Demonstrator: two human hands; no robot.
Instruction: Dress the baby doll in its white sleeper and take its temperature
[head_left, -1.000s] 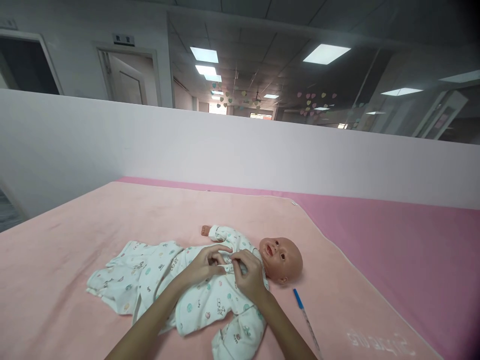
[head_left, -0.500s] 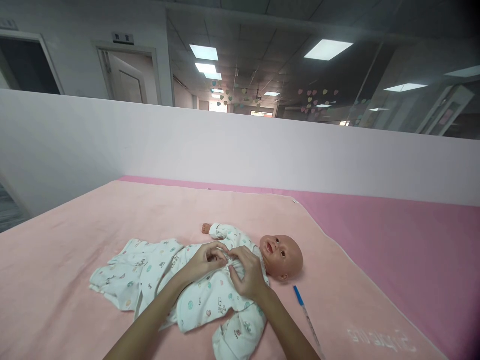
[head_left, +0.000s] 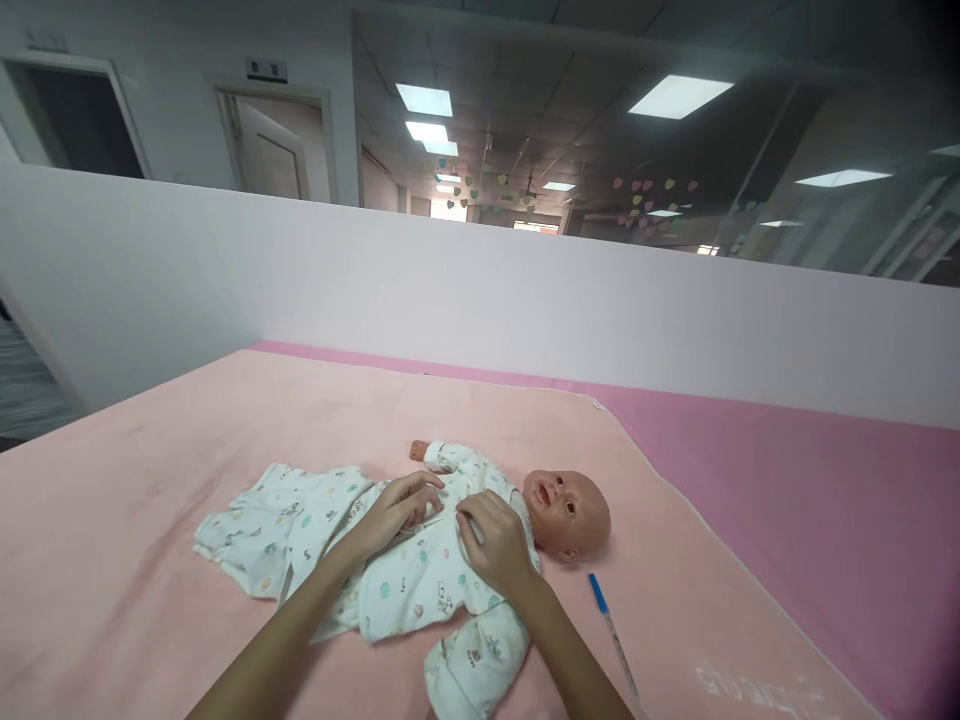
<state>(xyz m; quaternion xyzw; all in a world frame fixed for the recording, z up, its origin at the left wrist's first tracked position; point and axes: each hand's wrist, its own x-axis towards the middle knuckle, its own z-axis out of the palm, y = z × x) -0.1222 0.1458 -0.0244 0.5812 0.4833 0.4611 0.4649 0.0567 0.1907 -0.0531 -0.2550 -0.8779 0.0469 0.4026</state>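
Left hand [head_left: 403, 506] drawn apart from right hand [head_left: 493, 540] | left loosely spread | right's hold unclear, shirt [head_left: 411, 583] partly covered

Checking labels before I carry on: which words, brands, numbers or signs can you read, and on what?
No text is readable.
Peach blanket: pale lettering, too blurred.
Sign above the door: too small.
Tag at the blanket's edge: too small.
Doll's clothes: tiny prints; I cannot tell whether any is lettering.
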